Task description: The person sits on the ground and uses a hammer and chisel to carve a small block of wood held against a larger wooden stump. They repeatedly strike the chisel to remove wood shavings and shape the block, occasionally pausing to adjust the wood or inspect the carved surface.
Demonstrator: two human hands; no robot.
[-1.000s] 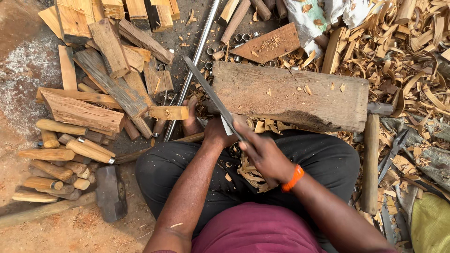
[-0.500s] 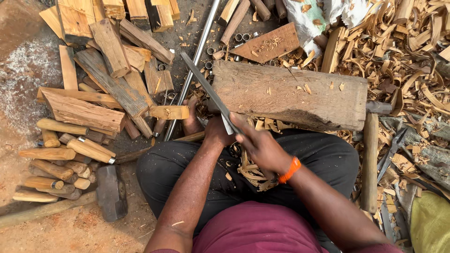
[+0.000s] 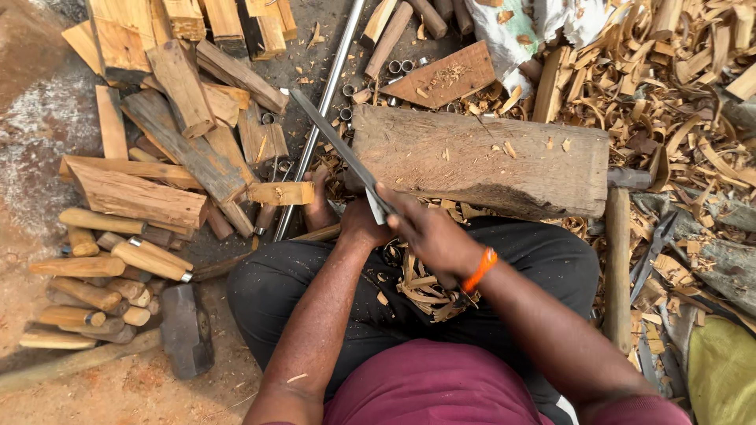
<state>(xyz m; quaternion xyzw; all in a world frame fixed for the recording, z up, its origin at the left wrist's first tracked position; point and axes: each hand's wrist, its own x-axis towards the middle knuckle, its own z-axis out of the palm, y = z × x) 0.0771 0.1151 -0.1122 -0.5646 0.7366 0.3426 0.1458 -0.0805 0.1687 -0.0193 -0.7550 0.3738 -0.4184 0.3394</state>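
I sit on the ground behind a big worn wooden block [image 3: 488, 157]. My right hand [image 3: 429, 232], with an orange wristband, grips a long flat metal blade [image 3: 335, 145]. The blade slants up and to the left past the block's left end. Just left of it, my left hand [image 3: 361, 224] is closed around a thin wooden stick [image 3: 311, 234] that pokes out to the left. Most of the stick is hidden under both hands. Curled wood shavings [image 3: 421, 287] lie in my lap.
Split wood pieces [image 3: 181, 149] and rounded wooden handles [image 3: 118, 264] are piled at the left. A metal pipe [image 3: 324, 118] runs up the middle and a dark iron head [image 3: 185, 330] lies at the lower left. At the right are a hammer [image 3: 618, 260], shears [image 3: 654, 248] and heaps of shavings [image 3: 669, 71].
My right hand has slid forward and up toward the block, pushing the blade's tip further to the upper left. My left hand has kept its place.
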